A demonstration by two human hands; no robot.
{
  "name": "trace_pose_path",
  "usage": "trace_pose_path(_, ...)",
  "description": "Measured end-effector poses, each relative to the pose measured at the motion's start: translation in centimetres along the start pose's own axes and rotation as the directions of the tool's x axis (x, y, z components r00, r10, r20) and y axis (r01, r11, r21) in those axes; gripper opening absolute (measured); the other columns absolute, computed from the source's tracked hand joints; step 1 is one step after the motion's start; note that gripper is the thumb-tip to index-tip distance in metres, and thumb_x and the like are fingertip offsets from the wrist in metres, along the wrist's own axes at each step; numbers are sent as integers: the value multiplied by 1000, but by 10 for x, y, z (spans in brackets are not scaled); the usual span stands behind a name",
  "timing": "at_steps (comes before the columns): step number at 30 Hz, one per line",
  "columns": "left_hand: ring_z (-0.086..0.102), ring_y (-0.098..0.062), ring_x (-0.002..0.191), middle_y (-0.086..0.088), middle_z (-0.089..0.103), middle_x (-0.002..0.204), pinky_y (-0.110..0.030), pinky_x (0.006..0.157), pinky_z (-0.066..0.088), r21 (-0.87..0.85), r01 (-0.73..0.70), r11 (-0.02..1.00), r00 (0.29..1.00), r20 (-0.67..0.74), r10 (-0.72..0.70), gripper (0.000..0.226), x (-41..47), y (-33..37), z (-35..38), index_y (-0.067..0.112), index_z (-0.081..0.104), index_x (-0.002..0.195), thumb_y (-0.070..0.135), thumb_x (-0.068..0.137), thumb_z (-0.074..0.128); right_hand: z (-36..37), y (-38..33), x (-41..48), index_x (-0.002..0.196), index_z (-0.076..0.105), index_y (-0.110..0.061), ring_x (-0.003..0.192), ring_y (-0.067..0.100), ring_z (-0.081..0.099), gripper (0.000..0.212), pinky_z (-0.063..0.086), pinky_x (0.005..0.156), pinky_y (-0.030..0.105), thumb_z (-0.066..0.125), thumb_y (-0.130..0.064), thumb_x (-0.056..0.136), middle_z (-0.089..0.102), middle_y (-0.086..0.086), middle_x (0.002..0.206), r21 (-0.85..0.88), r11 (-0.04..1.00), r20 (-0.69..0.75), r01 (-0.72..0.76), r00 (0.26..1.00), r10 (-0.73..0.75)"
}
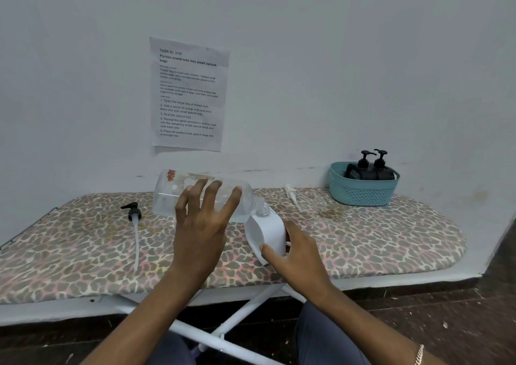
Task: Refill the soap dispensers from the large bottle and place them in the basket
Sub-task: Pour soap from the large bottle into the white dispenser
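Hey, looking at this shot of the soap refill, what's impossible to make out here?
- Head view: the fill level inside the white dispenser; its opaque wall hides it.
- Head view: any soap stream at the neck of the large bottle; clear and too small to tell.
- Head view: the lower parts of the two black dispensers; the basket wall covers them.

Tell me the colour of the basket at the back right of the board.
The basket is teal, a blue-green. The head view, the only one, shows it well.
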State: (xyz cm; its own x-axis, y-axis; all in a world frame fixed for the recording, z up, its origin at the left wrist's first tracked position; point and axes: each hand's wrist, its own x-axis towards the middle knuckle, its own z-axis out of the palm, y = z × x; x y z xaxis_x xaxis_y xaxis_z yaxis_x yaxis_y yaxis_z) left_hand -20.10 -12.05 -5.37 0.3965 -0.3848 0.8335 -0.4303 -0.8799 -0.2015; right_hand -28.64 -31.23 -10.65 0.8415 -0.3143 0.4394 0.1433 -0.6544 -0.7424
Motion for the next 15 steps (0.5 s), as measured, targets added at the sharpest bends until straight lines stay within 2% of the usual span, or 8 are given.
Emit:
trace_pose_path(6,42,-40,139,-15,55,141,-50,114,23,6,5,1000,1000,0,-5,75,0,-1,-1,23,62,140,-6,76,35,0,1,0,132,59,-30,102,4,62,60,58,80,35,64,-63,81,65,-14,115,10,1000,7,-14,1000,14)
trace_pose_path(11,41,-40,139,-15,54,142,-50,113,24,20,-2,1000,1000,-6,3,77,0,-1,1,24,61,141,-7,74,39,-1,0,-1,130,60,-29,102,5,62,60,58,80,38,63,-63,81,65,-13,114,15,1000,16,-18,1000,18)
trace_pose_path(15,42,-40,138,-16,56,140,-51,113,24,32,-6,999,1000,-18,6,75,1,0,0,23,63,139,-5,76,34,-2,-1,-1,131,61,-29,101,5,62,61,58,81,38,62,-62,80,66,-14,113,12,1000,7,-16,1000,16)
